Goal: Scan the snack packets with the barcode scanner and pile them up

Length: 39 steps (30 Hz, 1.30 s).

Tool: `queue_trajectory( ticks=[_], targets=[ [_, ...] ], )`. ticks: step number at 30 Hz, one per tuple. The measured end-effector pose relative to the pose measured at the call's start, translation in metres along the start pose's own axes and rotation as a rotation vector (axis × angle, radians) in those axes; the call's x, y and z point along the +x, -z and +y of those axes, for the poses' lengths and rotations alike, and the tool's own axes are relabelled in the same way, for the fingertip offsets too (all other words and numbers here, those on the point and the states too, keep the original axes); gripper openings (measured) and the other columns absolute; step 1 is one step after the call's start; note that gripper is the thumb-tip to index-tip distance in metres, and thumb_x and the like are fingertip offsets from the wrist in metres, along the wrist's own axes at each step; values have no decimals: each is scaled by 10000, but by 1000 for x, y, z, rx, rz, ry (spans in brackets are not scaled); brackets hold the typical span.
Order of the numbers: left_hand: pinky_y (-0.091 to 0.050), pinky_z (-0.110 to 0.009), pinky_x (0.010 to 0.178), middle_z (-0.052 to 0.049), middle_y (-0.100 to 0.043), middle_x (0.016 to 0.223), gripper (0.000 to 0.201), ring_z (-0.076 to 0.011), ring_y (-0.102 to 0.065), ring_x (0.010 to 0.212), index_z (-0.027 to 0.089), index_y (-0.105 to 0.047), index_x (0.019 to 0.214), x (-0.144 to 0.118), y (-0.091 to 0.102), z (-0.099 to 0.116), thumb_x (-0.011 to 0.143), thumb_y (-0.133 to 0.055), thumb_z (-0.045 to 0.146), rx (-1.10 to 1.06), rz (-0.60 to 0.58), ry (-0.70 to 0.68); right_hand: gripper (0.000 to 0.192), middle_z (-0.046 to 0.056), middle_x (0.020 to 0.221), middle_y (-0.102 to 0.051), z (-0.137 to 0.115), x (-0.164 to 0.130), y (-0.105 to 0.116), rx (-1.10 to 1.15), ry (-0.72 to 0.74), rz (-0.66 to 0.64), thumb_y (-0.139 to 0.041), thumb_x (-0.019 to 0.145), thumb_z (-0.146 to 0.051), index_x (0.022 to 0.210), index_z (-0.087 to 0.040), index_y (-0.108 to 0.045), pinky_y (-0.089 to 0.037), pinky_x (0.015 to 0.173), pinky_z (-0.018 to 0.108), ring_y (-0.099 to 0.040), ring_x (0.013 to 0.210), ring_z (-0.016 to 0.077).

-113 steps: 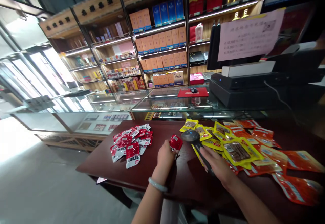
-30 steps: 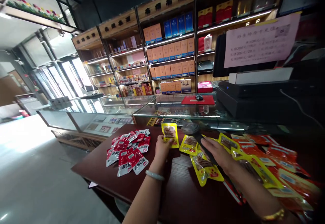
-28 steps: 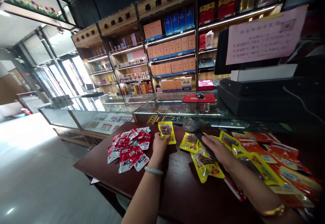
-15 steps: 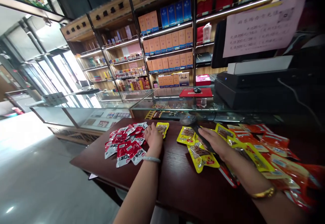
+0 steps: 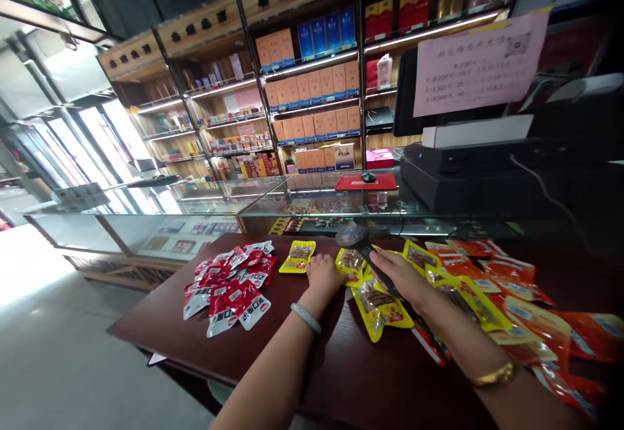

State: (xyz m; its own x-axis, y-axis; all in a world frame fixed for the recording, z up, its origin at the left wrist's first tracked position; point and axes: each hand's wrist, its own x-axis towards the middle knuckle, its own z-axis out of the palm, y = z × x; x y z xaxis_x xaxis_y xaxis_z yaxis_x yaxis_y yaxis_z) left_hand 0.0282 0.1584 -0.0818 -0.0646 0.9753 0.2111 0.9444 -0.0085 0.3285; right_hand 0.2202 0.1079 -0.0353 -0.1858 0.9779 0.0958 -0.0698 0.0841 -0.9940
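My right hand point(image 5: 402, 280) is wrapped around the handle of a dark barcode scanner point(image 5: 355, 238), whose head points left above yellow snack packets. My left hand point(image 5: 324, 275) is low over the table, fingers loosely bent and holding nothing visible. Its thumb side meets the left edge of a yellow snack packet point(image 5: 350, 260); whether it presses on it I cannot tell. Another yellow packet point(image 5: 297, 256) lies alone just left of that hand. In front of the scanner lies a larger-looking yellow packet point(image 5: 377, 306). Red-and-white packets point(image 5: 234, 287) form a pile farther left.
Orange packets point(image 5: 517, 274) and more yellow ones point(image 5: 480, 300) spread under and beyond my right forearm on the dark table point(image 5: 341, 365). Behind stands a glass counter point(image 5: 302, 204) with a mouse on a red pad point(image 5: 365, 182). A black register point(image 5: 453, 177) is at the right.
My left hand has moved right, from beside the red-and-white pile to the yellow packet near the scanner. The lone yellow packet is now fully uncovered. The view has shifted slightly right.
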Motion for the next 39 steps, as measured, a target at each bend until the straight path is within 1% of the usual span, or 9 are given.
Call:
queue_trajectory(
  ticks=[3,6,11,15,21,25,29,33,39],
  targets=[
    [-404,-388,892,-162,-656,1064,420,-341,-581,1084,166,-591,938,4,1,-6,679,-791,429,-70,-20,39,397,-48,559,-536,1,0,0,-11,-10,0,-659,797,-615,839,-220,-677,-327,446,242,-457,480,126],
    [-423,-325,787,-99,-685,938,241,-258,-641,911,191,-552,955,7,4,-15,784,-695,282,-294,-19,78,392,-35,567,-569,-2,-1,1,-24,-3,6,-675,778,-617,829,-228,-690,-352,453,262,-483,484,146],
    [-434,-282,755,-45,-669,896,145,-197,-628,853,217,-530,877,14,13,-40,798,-651,227,-568,157,128,393,-15,589,-603,-9,-7,-3,-33,30,10,-653,790,-625,857,-241,-708,-371,460,285,-532,518,179],
    [-450,-272,767,-25,-662,887,151,-183,-625,857,217,-542,892,15,14,-55,783,-646,224,-694,223,106,432,5,636,-645,-6,-9,-7,-21,67,38,-642,795,-634,971,-247,-719,-403,465,294,-595,572,208],
    [-460,-265,744,-10,-663,864,214,-171,-620,805,213,-558,896,8,19,-63,741,-696,264,-754,257,128,467,15,663,-680,-2,-9,-12,4,72,58,-683,756,-639,1004,-247,-736,-449,507,308,-642,648,241],
    [-457,-253,710,-7,-654,834,213,-164,-615,775,212,-537,878,4,29,-69,750,-694,276,-734,281,174,435,23,694,-704,-2,-13,-15,-5,56,0,-679,772,-617,1001,-254,-743,-464,532,321,-640,669,248],
    [-442,-240,660,-4,-640,816,157,-154,-608,736,214,-507,854,-7,38,-86,789,-643,260,-639,280,190,413,13,645,-676,-2,-14,-19,7,28,-59,-673,777,-616,946,-247,-746,-435,500,314,-606,593,226],
    [-453,-245,674,-3,-645,801,159,-155,-614,729,210,-512,841,-21,36,-102,770,-650,245,-664,258,208,388,-12,591,-628,0,-17,-24,29,11,-143,-694,770,-603,889,-238,-748,-396,474,293,-545,527,186],
    [-456,-262,695,-31,-670,866,153,-174,-637,771,213,-516,895,-29,35,-110,796,-626,253,-623,256,241,414,-16,647,-627,4,-21,-30,60,-8,-187,-660,809,-604,1006,-244,-711,-378,472,276,-551,564,180]
  ],
)
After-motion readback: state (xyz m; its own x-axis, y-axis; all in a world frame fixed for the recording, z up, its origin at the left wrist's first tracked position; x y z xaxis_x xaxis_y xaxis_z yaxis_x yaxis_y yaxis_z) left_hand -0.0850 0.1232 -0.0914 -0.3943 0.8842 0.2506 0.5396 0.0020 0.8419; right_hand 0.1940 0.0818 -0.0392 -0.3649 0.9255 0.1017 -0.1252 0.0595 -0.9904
